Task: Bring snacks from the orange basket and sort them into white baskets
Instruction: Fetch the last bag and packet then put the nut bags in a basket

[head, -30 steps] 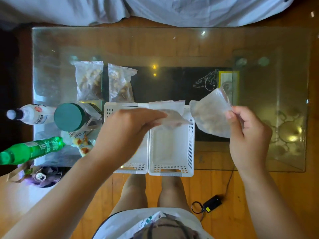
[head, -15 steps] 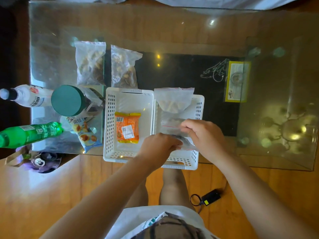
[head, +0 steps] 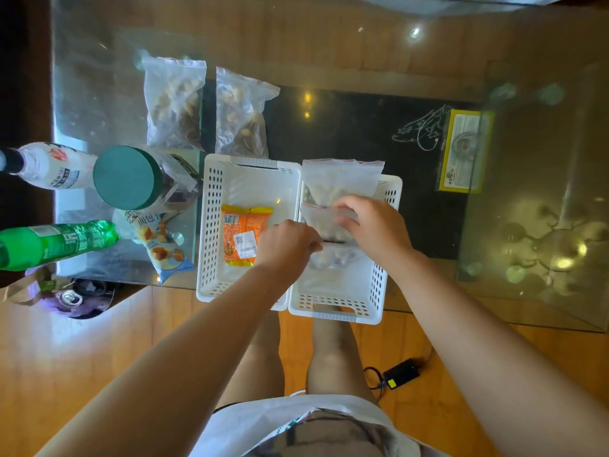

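Two white baskets stand side by side at the near edge of the glass table. The left basket (head: 211, 225) holds an orange snack packet (head: 245, 237). In the right basket (head: 379, 285) a clear zip bag (head: 342, 178) leans on the far rim, and another clear bag of snacks (head: 333, 260) lies lower down. My left hand (head: 288, 247) reaches over the divider and pinches the edge of that lower bag. My right hand (head: 374, 227) grips a third clear bag (head: 321, 221) inside the same basket. The orange basket is out of view.
Two clear bags of nuts (head: 174, 103) (head: 242, 118) lie beyond the baskets. At the left stand a green-lidded jar (head: 127, 178), a white bottle (head: 49, 166), a green bottle (head: 56, 242) and a blue snack bag (head: 161, 249). A yellow box (head: 461, 153) sits right.
Both hands have come down from above the baskets, carrying clear bags into the right basket. The orange packet in the left basket is now uncovered.
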